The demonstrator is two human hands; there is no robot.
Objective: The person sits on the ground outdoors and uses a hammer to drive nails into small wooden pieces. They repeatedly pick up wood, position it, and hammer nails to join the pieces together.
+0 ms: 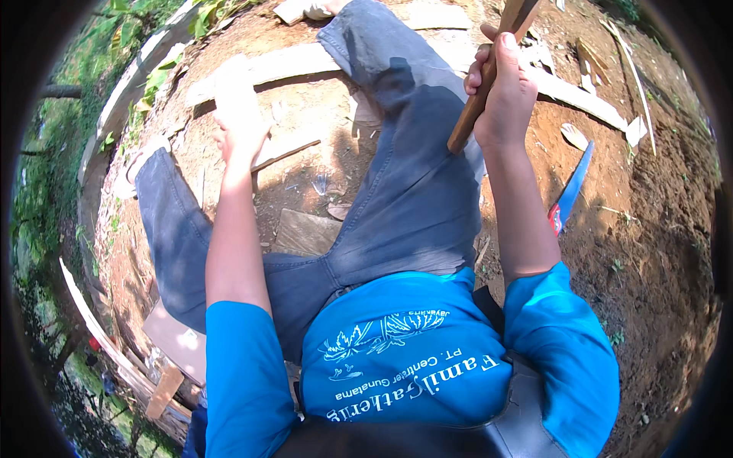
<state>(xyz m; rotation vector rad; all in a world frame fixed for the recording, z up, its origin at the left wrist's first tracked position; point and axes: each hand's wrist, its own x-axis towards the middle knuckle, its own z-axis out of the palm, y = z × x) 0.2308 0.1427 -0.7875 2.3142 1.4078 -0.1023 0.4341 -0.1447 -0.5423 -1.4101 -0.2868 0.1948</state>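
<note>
My right hand (505, 91) is closed around a brown wooden handle (467, 126), raised above my right thigh. The handle's lower end points toward me, while its upper end runs out of view at the top. My left hand (243, 133) reaches forward between my spread legs, its fingers curled in strong glare. A pale, washed-out shape (235, 84) continues beyond it; whether it is a piece of wood in the grip cannot be made out. Beneath lies a long pale plank (286, 67) across the ground. A thin dark-edged strip of wood (286, 155) lies beside the left hand.
To my right, a tool with a blue blade and red handle (569, 191) lies on the soil. A flat board (305, 231) rests between my legs. Wood scraps (592, 65) lie at the far right, and more boards (164, 391) at the lower left.
</note>
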